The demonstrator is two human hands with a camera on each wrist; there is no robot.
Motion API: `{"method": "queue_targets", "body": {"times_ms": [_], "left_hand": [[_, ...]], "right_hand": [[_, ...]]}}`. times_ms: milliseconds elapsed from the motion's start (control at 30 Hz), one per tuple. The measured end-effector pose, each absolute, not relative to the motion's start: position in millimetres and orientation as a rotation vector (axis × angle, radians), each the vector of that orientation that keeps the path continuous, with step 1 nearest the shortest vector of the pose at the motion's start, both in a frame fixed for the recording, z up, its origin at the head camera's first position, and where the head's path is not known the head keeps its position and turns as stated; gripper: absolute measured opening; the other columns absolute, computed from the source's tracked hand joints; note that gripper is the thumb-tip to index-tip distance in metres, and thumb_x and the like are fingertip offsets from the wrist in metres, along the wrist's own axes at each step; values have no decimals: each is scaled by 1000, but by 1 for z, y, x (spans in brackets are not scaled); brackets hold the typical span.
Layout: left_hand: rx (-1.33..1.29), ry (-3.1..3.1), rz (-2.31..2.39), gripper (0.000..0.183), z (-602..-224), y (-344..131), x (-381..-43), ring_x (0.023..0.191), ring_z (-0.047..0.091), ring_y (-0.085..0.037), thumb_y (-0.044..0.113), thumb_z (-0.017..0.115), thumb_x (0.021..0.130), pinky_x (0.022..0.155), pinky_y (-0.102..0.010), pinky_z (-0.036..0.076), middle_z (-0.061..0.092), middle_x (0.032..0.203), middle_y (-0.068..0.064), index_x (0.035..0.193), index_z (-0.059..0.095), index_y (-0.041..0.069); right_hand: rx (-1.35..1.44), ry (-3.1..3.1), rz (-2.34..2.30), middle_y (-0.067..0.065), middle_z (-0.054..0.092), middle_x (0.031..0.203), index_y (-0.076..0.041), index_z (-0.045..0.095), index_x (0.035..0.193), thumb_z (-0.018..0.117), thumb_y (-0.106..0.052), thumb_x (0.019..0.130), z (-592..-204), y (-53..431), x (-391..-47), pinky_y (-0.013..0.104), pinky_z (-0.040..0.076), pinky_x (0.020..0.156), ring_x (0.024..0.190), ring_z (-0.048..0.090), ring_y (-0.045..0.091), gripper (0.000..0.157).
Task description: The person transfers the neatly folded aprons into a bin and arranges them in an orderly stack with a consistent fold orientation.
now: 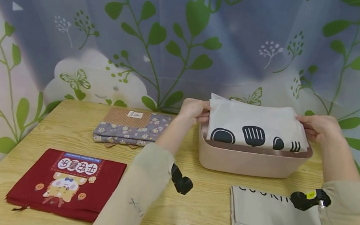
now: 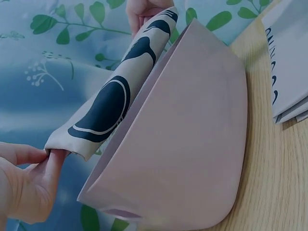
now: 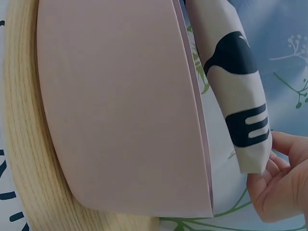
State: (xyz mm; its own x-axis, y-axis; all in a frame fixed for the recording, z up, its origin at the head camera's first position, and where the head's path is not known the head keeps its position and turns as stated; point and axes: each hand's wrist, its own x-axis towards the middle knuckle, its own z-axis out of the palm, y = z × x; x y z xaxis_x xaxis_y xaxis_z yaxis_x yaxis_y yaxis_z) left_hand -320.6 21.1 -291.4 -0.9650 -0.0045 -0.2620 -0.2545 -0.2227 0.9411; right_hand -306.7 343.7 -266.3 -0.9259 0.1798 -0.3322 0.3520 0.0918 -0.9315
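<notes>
While the left hand (image 1: 193,110) and right hand (image 1: 320,127) pinch a folded white dark-printed cloth (image 1: 255,117), a pink oblong plastic bin (image 1: 250,163) sits beneath them.

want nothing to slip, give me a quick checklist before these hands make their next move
1. Left hand holding one end of the white folded cloth: ok, pinched.
2. Right hand holding the opposite end: ok.
3. Pink bin upright on the wooden table: ok.
4. Cloth clear of the bin's near side: ok, the right wrist view shows a gap.
5. Bin floor free of other items: cannot tell, hidden by cloth and bin wall.
</notes>
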Motion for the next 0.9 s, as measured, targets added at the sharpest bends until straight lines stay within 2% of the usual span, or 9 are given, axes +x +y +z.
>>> {"method": "queue_targets", "body": {"times_ms": [167,300,533,700,900], "left_hand": [[-326,1862,2315,28,-296,29,-322,53,58,-14,-10,58,81,62,-30,56,58,62,-7,109,63,-9],[-344,1856,2341,28,-298,33,-323,51,58,-15,-12,58,80,60,-31,56,62,65,-12,107,63,-11],[-390,1911,2354,24,-299,38,-324,63,65,-23,-12,59,79,62,-33,56,66,89,-25,102,64,-11],[-442,1980,2315,23,-300,42,-325,77,67,-30,-11,60,79,62,-32,56,66,92,-26,102,64,-11],[-493,2072,2222,23,-303,45,-331,64,65,-22,-8,63,80,57,-28,56,67,90,-23,103,64,-9]], "right_hand": [[618,2340,-1870,-8,60,58,-9,53,81,65,-11,86,-270,346,-309,19,54,62,57,61,4,13],[648,2428,-1789,-11,57,60,-6,48,95,65,-14,86,-274,347,-310,19,53,63,56,59,2,21],[625,2485,-1748,-11,57,59,-7,51,88,64,-14,87,-279,348,-314,19,53,60,56,59,2,15],[635,2512,-1714,-10,56,58,-5,52,89,63,-14,87,-281,348,-316,19,52,58,55,57,2,15],[642,2499,-1720,-9,57,58,-6,52,84,64,-14,87,-282,347,-317,20,52,57,54,57,3,14]]}}
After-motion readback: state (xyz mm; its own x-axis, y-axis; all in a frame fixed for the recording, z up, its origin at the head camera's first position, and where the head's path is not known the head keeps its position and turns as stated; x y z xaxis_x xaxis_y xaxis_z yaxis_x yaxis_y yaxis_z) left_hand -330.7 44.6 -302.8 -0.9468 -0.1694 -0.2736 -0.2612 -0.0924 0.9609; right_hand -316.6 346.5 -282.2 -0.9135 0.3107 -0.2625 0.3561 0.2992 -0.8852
